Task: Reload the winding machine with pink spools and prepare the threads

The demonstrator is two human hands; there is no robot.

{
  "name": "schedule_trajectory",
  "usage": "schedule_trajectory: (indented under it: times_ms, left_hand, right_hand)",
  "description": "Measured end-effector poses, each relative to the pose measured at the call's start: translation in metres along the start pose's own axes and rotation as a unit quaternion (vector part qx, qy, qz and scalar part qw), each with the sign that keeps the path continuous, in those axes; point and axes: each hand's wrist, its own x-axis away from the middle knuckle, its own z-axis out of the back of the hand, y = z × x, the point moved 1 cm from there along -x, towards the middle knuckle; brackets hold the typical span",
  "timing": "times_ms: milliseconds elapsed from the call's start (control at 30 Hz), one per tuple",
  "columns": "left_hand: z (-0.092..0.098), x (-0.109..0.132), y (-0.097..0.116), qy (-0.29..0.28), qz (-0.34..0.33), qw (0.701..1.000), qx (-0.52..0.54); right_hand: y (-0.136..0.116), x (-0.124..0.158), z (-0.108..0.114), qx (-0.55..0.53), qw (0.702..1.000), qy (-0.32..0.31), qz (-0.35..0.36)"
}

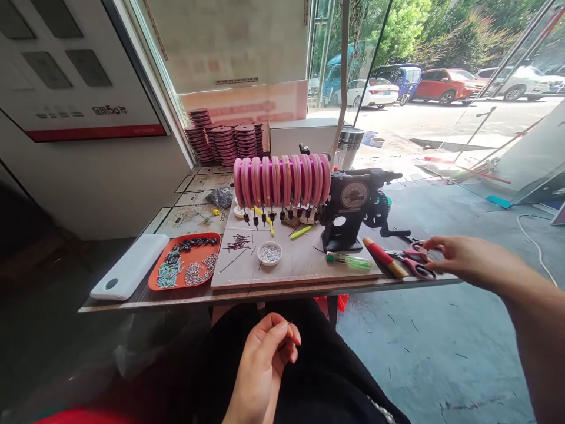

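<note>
So my right hand (pixel 452 262) is over at the far right end of the table (pixel 172 298), fingers on the handles of my scissors (pixel 421 268). Can't honestly tell whether I've got a proper grip or am just touching them. They're lying flat, pink loops with dark insides, blades pointing left toward a red-and-tan stick (pixel 384 257) right beside them. My left hand (pixel 269 347) is down above my lap, thumb and fingertips pinched on a tiny dark bit (pixel 289 323), too small to make out.

The table's pretty busy. On a pale board (pixel 304 262) there's a black winder (pixel 355 194) with a round dial and a crank, carrying a row of pink discs (pixel 282 179) with little dark pieces hanging underneath. In front of that: a white bowl (pixel 270 264) of small pale bits, a green clear-handled tool (pixel 348 260) and a yellow-green pen-like thing (pixel 301 232). Left of the board, an orange tray (pixel 189 254) has separate piles of black, greenish and silvery pieces, with a white slab (pixel 130 265) next to it.

Behind, stacks of reddish discs (pixel 227 144) sit near the wall. Big glass front, sunny out, with a white car (pixel 373 93) and a red car (pixel 448 85) parked by the trees. Floor's (pixel 397 347) bluish grey, with dark scraps scattered around.
</note>
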Motion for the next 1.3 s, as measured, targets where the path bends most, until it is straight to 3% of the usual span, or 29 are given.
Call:
schedule_trajectory:
  times_ms: [67, 133, 233, 367, 467, 500, 533, 600, 667, 767, 867, 933, 1067, 1167, 1300]
  left_hand:
    - [0.0, 0.0, -0.002, -0.001, 0.001, 1.0, -0.001]
    - [0.0, -0.001, -0.003, -0.004, -0.001, 1.0, -0.003]
    - [0.001, 0.001, -0.002, -0.004, -0.006, 1.0, -0.005]
    - [0.01, 0.008, 0.007, 0.02, -0.022, 0.999, -0.015]
    - [0.026, 0.02, 0.015, 0.053, -0.044, 0.997, -0.028]
    - [0.032, 0.025, 0.018, 0.067, -0.051, 0.996, -0.03]
    - [0.039, 0.031, 0.02, 0.083, -0.057, 0.994, -0.03]
    - [0.054, 0.044, 0.024, 0.116, -0.067, 0.991, -0.027]
    - [0.067, 0.057, 0.026, 0.145, -0.072, 0.987, -0.019]
    - [0.083, 0.073, 0.025, 0.18, -0.08, 0.98, 0.009]
    - [0.093, 0.079, 0.022, 0.206, -0.085, 0.973, 0.054]
    - [0.096, 0.079, 0.022, 0.21, -0.081, 0.971, 0.083]
    - [0.1, 0.078, 0.025, 0.195, -0.075, 0.972, 0.111]
    - [0.104, 0.081, 0.027, 0.205, -0.082, 0.968, 0.116]
    - [0.109, 0.086, 0.027, 0.222, -0.101, 0.963, 0.118]
  right_hand:
    - [-0.03, 0.019, 0.002, -0.019, 0.998, -0.034, 0.053]
    - [-0.066, 0.032, -0.001, -0.039, 0.984, -0.047, 0.165]
    - [-0.107, 0.035, -0.011, 0.046, 0.97, -0.025, 0.238]
    - [-0.119, 0.037, -0.018, 0.061, 0.97, -0.029, 0.232]
    - [-0.128, 0.065, -0.012, -0.144, 0.974, 0.013, 0.172]
    - [-0.137, 0.078, -0.012, -0.249, 0.954, -0.016, 0.168]
    - [-0.15, 0.093, -0.014, -0.35, 0.914, -0.09, 0.184]
    - [-0.185, 0.12, -0.024, -0.496, 0.801, -0.264, 0.206]
    - [-0.224, 0.142, -0.038, -0.579, 0.685, -0.398, 0.192]
    - [-0.271, 0.158, -0.053, -0.647, 0.548, -0.505, 0.165]
    - [-0.29, 0.161, -0.058, -0.659, 0.476, -0.559, 0.161]
    - [-0.293, 0.161, -0.057, -0.648, 0.473, -0.572, 0.171]
    - [-0.297, 0.162, -0.061, -0.629, 0.526, -0.545, 0.174]
    - [-0.307, 0.17, -0.07, -0.596, 0.556, -0.56, 0.149]
    - [-0.32, 0.184, -0.079, -0.57, 0.556, -0.589, 0.142]
